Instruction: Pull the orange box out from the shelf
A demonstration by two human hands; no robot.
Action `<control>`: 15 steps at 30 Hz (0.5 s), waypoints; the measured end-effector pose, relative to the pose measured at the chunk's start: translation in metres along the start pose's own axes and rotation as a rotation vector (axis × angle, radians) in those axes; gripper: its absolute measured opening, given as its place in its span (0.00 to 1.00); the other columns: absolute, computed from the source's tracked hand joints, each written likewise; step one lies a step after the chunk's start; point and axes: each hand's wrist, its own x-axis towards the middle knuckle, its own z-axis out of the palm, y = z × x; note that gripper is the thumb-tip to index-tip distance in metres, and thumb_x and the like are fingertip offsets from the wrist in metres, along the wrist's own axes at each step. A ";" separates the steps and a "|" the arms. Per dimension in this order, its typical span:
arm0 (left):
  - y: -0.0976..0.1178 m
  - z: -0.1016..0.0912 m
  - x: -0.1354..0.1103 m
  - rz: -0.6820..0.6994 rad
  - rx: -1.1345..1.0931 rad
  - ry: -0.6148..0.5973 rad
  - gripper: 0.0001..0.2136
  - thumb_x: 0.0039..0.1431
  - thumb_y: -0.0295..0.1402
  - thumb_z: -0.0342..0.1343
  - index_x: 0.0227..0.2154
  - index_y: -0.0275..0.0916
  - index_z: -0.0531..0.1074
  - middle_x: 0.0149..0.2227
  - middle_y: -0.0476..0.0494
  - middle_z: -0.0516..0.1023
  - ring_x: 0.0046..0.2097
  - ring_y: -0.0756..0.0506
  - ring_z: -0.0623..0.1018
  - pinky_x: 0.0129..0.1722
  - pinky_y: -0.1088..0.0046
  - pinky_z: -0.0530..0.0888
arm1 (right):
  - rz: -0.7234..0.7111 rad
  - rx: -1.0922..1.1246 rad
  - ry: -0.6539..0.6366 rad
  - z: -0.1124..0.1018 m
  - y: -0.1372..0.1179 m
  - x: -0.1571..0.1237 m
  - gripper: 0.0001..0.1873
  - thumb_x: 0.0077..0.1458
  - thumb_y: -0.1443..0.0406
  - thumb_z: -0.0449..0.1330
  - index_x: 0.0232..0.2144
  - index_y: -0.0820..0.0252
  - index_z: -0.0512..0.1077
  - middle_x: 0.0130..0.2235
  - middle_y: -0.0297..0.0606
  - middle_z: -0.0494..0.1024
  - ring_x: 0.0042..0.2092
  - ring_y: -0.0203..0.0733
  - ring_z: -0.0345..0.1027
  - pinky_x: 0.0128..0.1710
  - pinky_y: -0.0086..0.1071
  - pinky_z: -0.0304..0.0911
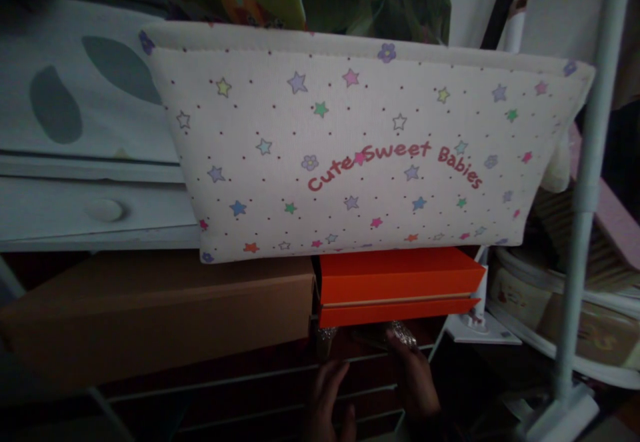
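My left hand (327, 395) reaches up at the bottom of the view with its fingers apart, just below a small glittery object (325, 342) on the dark wire shelf (250, 381). To its right, my right hand (415, 379) has its fingertips closed on a second glittery object (403, 333). Both objects sit in shadow directly under an orange box (395, 285), and what they are is unclear. Above the orange box rests a cream fabric basket (350, 149) printed with coloured stars and the words "Cute Sweet Babies".
A brown cardboard box (155, 315) lies left of the orange box. A white drawer unit with a round knob (105, 210) stands behind at the left. A white rack pole (583, 229) rises at the right, with tubs and baskets (530, 295) beside it.
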 end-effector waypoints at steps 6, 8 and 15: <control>-0.004 0.000 0.003 0.026 -0.069 -0.110 0.26 0.57 0.34 0.50 0.60 0.43 0.60 0.63 0.37 0.59 0.63 0.37 0.62 0.59 0.56 0.65 | 0.146 0.226 -0.136 0.002 0.009 0.002 0.33 0.43 0.56 0.67 0.51 0.64 0.67 0.44 0.44 0.77 0.48 0.54 0.71 0.49 0.43 0.66; -0.002 0.000 0.005 0.042 -0.086 -0.159 0.28 0.57 0.33 0.50 0.62 0.43 0.58 0.64 0.38 0.57 0.64 0.38 0.59 0.61 0.56 0.62 | 0.104 0.183 -0.106 0.004 0.010 0.001 0.35 0.45 0.56 0.67 0.53 0.61 0.64 0.47 0.43 0.76 0.51 0.52 0.69 0.53 0.43 0.62; 0.005 0.005 0.008 0.105 -0.175 -0.255 0.33 0.57 0.39 0.54 0.64 0.43 0.51 0.68 0.37 0.49 0.67 0.38 0.51 0.64 0.55 0.54 | -0.179 -0.089 -0.037 0.022 0.006 -0.011 0.34 0.48 0.53 0.64 0.55 0.58 0.62 0.48 0.42 0.73 0.50 0.49 0.68 0.52 0.40 0.61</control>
